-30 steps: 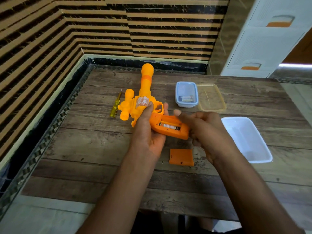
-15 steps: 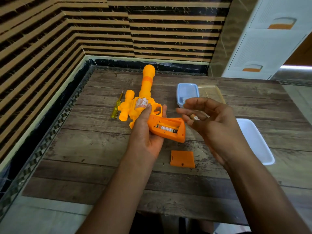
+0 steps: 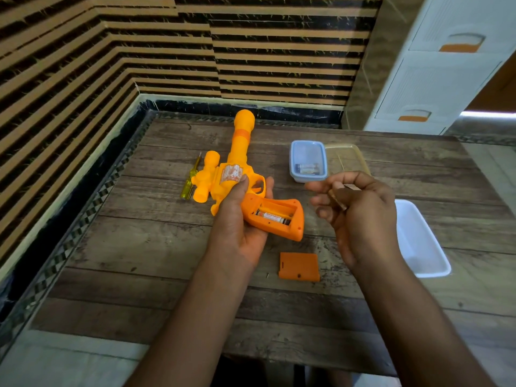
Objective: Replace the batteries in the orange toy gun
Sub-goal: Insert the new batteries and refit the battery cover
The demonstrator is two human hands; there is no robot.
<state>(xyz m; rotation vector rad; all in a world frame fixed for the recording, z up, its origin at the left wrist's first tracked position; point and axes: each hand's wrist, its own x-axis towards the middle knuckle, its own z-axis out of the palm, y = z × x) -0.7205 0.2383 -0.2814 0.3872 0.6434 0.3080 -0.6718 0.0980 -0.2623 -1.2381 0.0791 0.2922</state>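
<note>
The orange toy gun (image 3: 240,152) lies with its barrel pointing away from me. My left hand (image 3: 240,219) grips it at the trigger and handle. The battery compartment (image 3: 275,215) in the handle is uncovered, and one battery (image 3: 273,217) lies inside it. My right hand (image 3: 354,210) hovers to the right of the handle and holds a battery (image 3: 336,199) in its curled fingers. The orange compartment cover (image 3: 299,266) lies flat on the table below the handle.
A yellow-handled screwdriver (image 3: 189,182) lies left of the gun. A small blue-rimmed container (image 3: 308,157) with batteries stands behind my right hand, its clear lid (image 3: 349,155) beside it. A white tray (image 3: 418,238) sits at the right. The wooden table (image 3: 139,247) meets the striped wall.
My right hand has lifted a battery out of the handle compartment and moved right and up, away from the gun. One battery stays in the compartment. My left hand keeps its hold.
</note>
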